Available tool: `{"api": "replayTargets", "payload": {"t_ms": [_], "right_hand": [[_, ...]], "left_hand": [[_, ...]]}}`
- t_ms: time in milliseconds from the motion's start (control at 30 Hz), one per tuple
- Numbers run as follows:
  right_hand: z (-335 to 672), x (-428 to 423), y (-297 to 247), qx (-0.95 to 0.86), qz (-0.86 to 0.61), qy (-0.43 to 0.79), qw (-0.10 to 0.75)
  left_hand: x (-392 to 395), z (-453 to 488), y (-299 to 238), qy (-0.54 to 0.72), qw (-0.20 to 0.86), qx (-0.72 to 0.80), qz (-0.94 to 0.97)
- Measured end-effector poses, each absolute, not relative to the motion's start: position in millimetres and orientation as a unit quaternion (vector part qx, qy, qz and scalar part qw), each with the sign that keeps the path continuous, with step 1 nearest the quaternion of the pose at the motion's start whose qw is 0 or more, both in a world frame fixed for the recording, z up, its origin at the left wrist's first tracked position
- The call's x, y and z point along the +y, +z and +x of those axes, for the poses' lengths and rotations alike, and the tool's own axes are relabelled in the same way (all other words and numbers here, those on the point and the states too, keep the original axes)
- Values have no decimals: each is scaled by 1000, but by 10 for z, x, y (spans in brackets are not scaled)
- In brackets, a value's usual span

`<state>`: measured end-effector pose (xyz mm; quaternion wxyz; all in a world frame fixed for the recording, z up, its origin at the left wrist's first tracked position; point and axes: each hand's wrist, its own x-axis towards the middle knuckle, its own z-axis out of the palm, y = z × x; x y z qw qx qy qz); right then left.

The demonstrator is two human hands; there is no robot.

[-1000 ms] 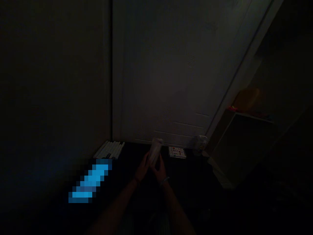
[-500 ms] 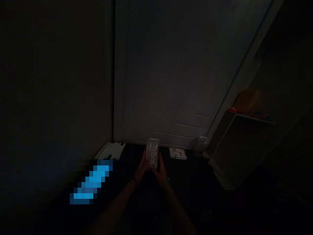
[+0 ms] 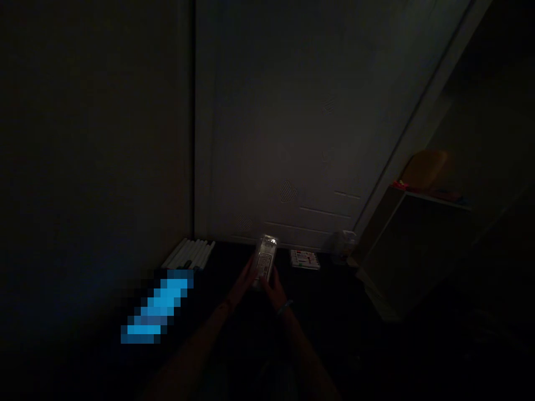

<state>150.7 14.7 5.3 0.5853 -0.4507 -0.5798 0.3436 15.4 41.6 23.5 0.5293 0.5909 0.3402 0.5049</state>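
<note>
The room is very dark. Both my hands hold a small clear plastic package (image 3: 264, 260) with a printed label, upright over a dark surface. My left hand (image 3: 243, 284) grips its left side and my right hand (image 3: 276, 288) its lower right side. A band sits on my right wrist. What the package contains I cannot make out.
A row of white pens or markers (image 3: 190, 253) lies by the wall at left. A small printed box (image 3: 305, 259) and a clear container (image 3: 343, 243) sit near a pale door. A glowing blue blurred patch (image 3: 156, 306) lies at left. A cabinet (image 3: 409, 245) stands at right.
The package has been turned in my hands, so its labelled face now shows, tilted slightly to the right. My hands stay in about the same place.
</note>
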Motion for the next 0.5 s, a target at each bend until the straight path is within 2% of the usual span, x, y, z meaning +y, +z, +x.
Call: {"api": "replayTargets", "payload": {"t_ms": [167, 500], "right_hand": [[1510, 159, 54, -591, -460, 350, 563], [1499, 89, 194, -587, -429, 345, 594]], "left_hand": [[364, 159, 289, 496, 515, 327, 617], [368, 203, 247, 493, 459, 363, 643]]}}
